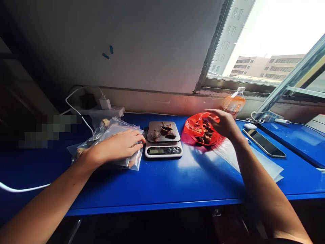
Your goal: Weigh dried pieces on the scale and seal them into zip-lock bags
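Observation:
A white digital kitchen scale [164, 151] stands in the middle of the blue table, with a few dried brown pieces, perhaps mushrooms, [170, 135] on its metal plate. Left of it, my left hand [122, 145] lies flat over a pile of clear plastic bags [109, 130], some holding pale brown pieces. Its fingertips reach close to the scale's edge. Over the right rim of a red plastic bag [189, 125] hovers my right hand [224, 123], fingers spread and apparently holding nothing. Many dark dried pieces [205, 135] fill the open red bag.
Flat clear bags [250, 159] lie beneath my right forearm, beside a phone [265, 142] and a white earbud case [250, 126]. A bottle of orange drink [235, 101] stands by the window. A power strip [116, 111] with a white charger and cable sits at back left.

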Tool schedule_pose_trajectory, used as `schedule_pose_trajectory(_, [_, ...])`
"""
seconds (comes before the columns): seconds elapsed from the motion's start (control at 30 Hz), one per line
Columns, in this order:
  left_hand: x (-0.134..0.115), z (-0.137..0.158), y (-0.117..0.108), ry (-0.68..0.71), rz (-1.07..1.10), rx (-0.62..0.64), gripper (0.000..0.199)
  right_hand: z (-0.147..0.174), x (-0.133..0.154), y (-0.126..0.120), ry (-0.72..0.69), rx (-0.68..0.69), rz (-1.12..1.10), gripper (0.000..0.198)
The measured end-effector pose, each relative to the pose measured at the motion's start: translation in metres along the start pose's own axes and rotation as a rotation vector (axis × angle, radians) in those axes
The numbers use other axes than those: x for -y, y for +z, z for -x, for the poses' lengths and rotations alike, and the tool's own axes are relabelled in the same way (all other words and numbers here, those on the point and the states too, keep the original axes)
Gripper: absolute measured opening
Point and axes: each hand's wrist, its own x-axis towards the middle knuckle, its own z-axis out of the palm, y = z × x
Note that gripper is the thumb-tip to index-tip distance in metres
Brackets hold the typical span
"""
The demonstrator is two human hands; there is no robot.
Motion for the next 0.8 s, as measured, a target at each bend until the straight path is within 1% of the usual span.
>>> schedule_pose_trajectory(0.07, [0.002,0.0,0.0,-0.005,0.003,0.006,0.037,-0.005,-0.002,-0.02,0.114,-0.034,-0.04,0.027])
schedule_pose_trajectory(0.1, [0.004,-0.001,0.0,-0.005,0.012,0.011,0.038,-0.006,-0.005,-0.03,0.178,-0.026,-0.033,0.024])
schedule_pose_trajectory(0.13, [0.005,-0.001,0.0,-0.002,0.024,0.015,0.039,-0.006,-0.01,-0.04,0.227,0.01,0.002,0.022])
schedule_pose_trajectory(0.17, [0.007,-0.001,-0.001,0.001,0.036,0.021,0.04,-0.003,-0.017,-0.049,0.257,0.081,0.055,0.021])
schedule_pose_trajectory(0.2, [0.009,-0.001,-0.001,0.004,0.047,0.029,0.042,0.002,-0.023,-0.055,0.269,0.182,0.112,0.022])
schedule_pose_trajectory(0.27, [0.012,-0.001,-0.002,0.005,0.058,0.043,0.044,0.019,-0.037,-0.062,0.28,0.436,0.193,0.032])
schedule_pose_trajectory(0.3, [0.013,-0.001,-0.003,0.004,0.058,0.046,0.045,0.031,-0.042,-0.062,0.285,0.517,0.197,0.038])
schedule_pose_trajectory(0.37, [0.014,-0.002,-0.003,0.004,0.062,0.032,0.044,0.055,-0.052,-0.058,0.277,0.584,0.193,0.045])
schedule_pose_trajectory(0.4, [0.014,-0.003,-0.003,0.003,0.07,0.019,0.043,0.067,-0.057,-0.055,0.253,0.584,0.196,0.046])
schedule_pose_trajectory(0.47, [0.014,-0.003,-0.003,0.004,0.087,0.009,0.041,0.083,-0.066,-0.047,0.16,0.548,0.211,0.044])
schedule_pose_trajectory(0.53, [0.012,-0.004,-0.004,0.007,0.083,0.019,0.043,0.093,-0.076,-0.04,0.074,0.508,0.221,0.042])
schedule_pose_trajectory(0.57, [0.011,-0.004,-0.004,0.014,0.068,0.024,0.043,0.095,-0.081,-0.037,0.054,0.49,0.23,0.042])
schedule_pose_trajectory(0.63, [0.01,-0.005,-0.005,0.033,0.035,0.021,0.043,0.097,-0.089,-0.032,0.044,0.448,0.255,0.044])
schedule_pose_trajectory(0.7, [0.01,-0.006,-0.005,0.055,0.036,-0.003,0.042,0.099,-0.096,-0.026,0.063,0.399,0.286,0.046])
schedule_pose_trajectory(0.8, [0.011,-0.006,-0.006,0.057,0.099,-0.078,0.041,0.102,-0.103,-0.019,0.094,0.34,0.315,0.042])
